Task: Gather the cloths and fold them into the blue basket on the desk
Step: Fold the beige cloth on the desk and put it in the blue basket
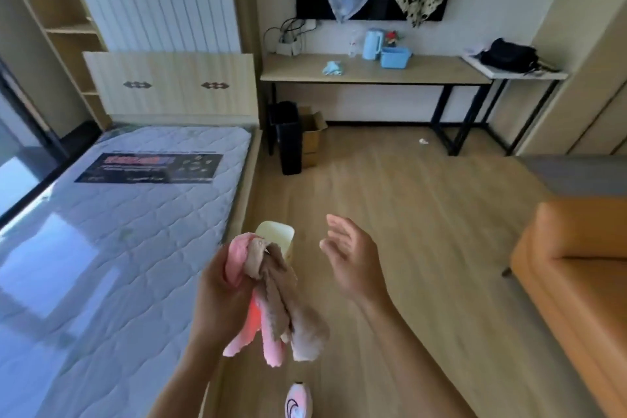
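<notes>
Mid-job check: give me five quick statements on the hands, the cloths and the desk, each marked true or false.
1. The left hand grips a pink cloth and a brown cloth together. True.
2. The right hand holds a cloth. False: it is open and empty.
3. The blue basket sits on the desk. True.
4. A light blue cloth lies inside the basket. False: it lies on the desk, left of the basket.
5. The held cloths are neatly folded. False: they hang bunched.

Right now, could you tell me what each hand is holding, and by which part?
The left hand grips a pink cloth and a brown cloth bunched at their upper ends; the right hand is open and empty.
</notes>
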Motion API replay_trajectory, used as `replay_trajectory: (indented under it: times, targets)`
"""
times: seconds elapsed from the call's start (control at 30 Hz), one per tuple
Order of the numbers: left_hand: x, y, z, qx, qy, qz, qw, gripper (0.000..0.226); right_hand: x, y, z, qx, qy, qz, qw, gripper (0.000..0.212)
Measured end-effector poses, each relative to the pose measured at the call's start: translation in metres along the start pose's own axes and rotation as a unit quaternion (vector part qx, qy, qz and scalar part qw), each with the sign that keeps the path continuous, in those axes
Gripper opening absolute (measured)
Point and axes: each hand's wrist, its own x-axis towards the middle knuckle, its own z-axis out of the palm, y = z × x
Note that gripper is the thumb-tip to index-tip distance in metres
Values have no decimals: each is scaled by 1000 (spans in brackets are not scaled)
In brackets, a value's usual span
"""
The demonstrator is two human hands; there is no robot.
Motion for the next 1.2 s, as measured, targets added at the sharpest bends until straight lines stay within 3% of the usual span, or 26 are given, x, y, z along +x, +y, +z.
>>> replay_trajectory:
  times: [0.1, 0.3, 0.57, 0.73, 0.97, 1.2]
  targets:
    - [60, -2, 41, -21, -35, 9, 999, 60, 60, 20, -22, -22, 40, 16, 999, 48]
    - [193, -13, 112, -17, -61, -28, 998, 30, 186, 43, -59, -4, 98, 64, 993, 47]
    - [345, -2, 210, 5, -85, -8, 996, 33, 333, 65, -113, 9, 135, 80, 988, 45]
    - [436, -4, 284, 10, -86, 23, 996, 42, 438, 105, -144, 14, 132, 89, 987, 44]
    - [567, 0, 392, 6, -40, 31, 999, 24, 598, 145, -193, 42, 94, 79, 992, 43]
    - [701, 20, 492, -14, -26, 18, 999, 27, 757, 162, -242, 45, 75, 81, 993, 42]
